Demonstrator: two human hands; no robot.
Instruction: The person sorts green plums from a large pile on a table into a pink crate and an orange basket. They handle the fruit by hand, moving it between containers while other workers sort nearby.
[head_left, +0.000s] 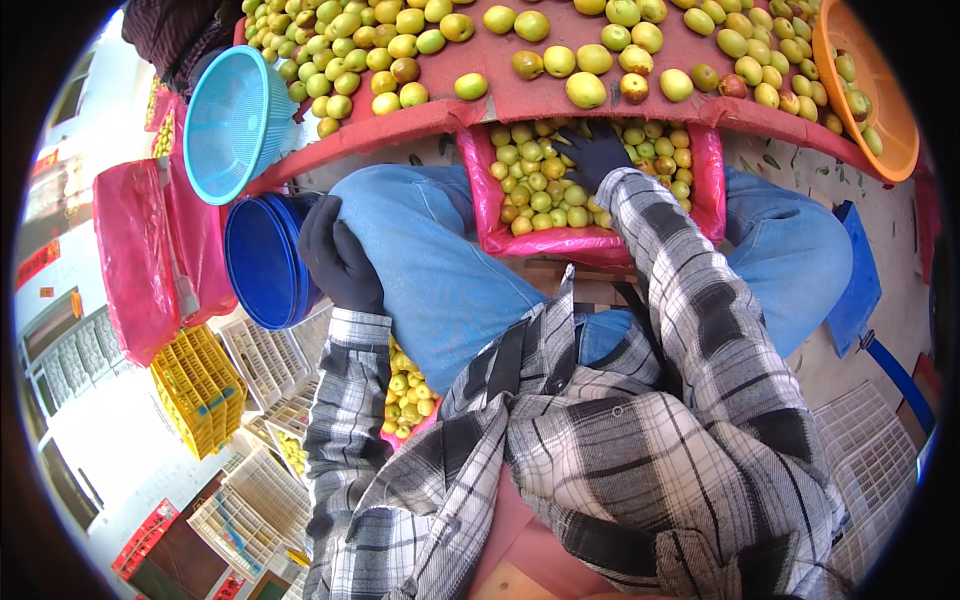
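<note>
My right hand, in a dark glove, reaches into a crate lined with pink plastic between my knees. Its fingers are spread over the green-yellow jujube-like fruit that fills the crate, and no fruit shows in its grasp. On the side of my left knee rests my left hand, also gloved, with nothing seen in it. Beyond the crate, a red cloth-covered table bears many loose fruits, some with brown patches.
A light-blue plastic basket and a dark-blue bucket stand at left. An orange basket holding fruit sits on the table's right end. Yellow crates and white crates are stacked lower left. Another person's dark sleeve shows top left.
</note>
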